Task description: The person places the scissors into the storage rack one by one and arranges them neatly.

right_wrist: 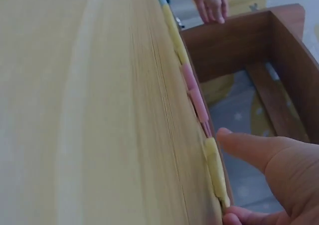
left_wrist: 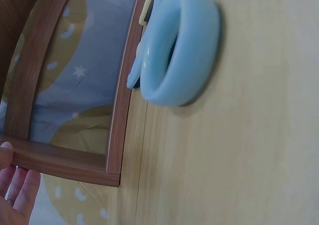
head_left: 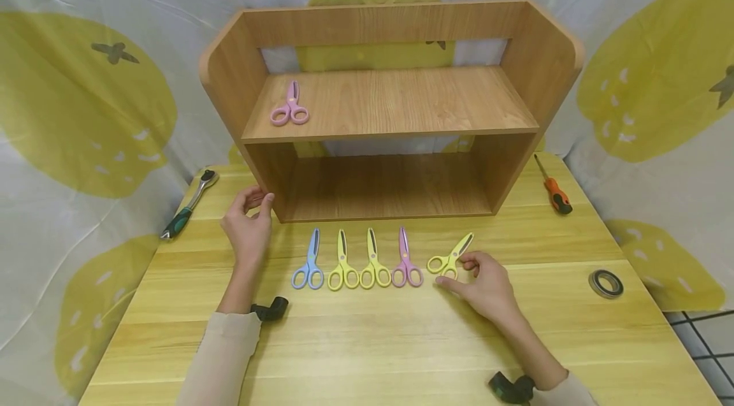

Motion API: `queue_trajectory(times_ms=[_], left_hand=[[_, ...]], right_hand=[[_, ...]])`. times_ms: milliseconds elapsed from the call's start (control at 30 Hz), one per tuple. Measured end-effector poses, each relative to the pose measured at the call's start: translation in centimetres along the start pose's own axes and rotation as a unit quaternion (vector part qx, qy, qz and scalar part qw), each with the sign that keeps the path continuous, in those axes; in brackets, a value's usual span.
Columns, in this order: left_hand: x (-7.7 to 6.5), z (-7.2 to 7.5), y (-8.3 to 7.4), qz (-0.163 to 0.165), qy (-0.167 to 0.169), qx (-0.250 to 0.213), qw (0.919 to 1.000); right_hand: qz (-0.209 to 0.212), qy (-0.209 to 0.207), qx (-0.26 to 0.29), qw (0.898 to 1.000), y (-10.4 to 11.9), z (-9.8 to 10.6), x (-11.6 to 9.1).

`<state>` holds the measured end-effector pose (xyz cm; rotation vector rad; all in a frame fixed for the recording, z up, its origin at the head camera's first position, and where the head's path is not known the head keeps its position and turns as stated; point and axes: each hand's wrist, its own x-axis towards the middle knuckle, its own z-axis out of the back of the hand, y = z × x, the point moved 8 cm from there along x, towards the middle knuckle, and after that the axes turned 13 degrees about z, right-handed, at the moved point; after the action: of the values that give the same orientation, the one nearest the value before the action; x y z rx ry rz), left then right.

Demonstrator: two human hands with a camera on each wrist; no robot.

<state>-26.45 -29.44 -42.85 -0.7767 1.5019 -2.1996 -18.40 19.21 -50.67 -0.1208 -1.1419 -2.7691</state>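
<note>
My left hand [head_left: 246,227] is at the lower left front of the wooden shelf [head_left: 390,132], thumb at the side panel's edge and fingers outside it. In the left wrist view its fingers [left_wrist: 25,197] curl beside the panel. My right hand [head_left: 487,285] holds the yellow scissors [head_left: 452,258] by the handle, thumb and fingers on either side. These scissors lie tilted at the right end of a row. Left of them are pink scissors [head_left: 406,262], two yellow pairs [head_left: 374,262] and blue scissors [head_left: 310,262], blades toward the shelf. Other pink scissors [head_left: 292,106] lie on the upper shelf board.
A ratchet wrench [head_left: 192,202] with a green handle lies at the table's left edge. On the right are an orange-handled screwdriver [head_left: 554,192] and a ring-shaped bearing [head_left: 605,283]. Patterned cloth [head_left: 648,62] hangs behind and beside the table.
</note>
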Motion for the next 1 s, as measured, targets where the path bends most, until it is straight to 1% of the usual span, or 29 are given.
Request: queue_trajectory(times_ms=[100,200,433,567,900,1000], left_hand=[[0.0,0.1,-0.1,-0.001,-0.002,0.000,1.0000],[0.0,0.1,-0.1,0.000,-0.002,0.001,1.0000],[-0.1,0.0,0.0,-0.001,0.001,-0.002,1.0000],[-0.1,0.0,0.0,-0.002,0.002,-0.005,1.0000],[-0.2,-0.1,-0.2,-0.002,0.000,-0.005,1.0000],[-0.3,-0.1,-0.2,0.001,0.000,-0.005,1.0000]], right_hand=[[-0.003,-0.010,-0.016,1.000,0.0,-0.1,0.2],[-0.006,-0.013,-0.019,1.000,0.0,-0.1,0.3],[-0.002,-0.002,0.006,1.000,0.1,0.2,0.0],[-0.001,-0.002,0.010,1.000,0.2,0.4,-0.2],[0.010,-0.008,-0.013,1.000,0.4,0.9,-0.1],[0.013,-0.005,-0.012,1.000,0.4,1.0,-0.2]])
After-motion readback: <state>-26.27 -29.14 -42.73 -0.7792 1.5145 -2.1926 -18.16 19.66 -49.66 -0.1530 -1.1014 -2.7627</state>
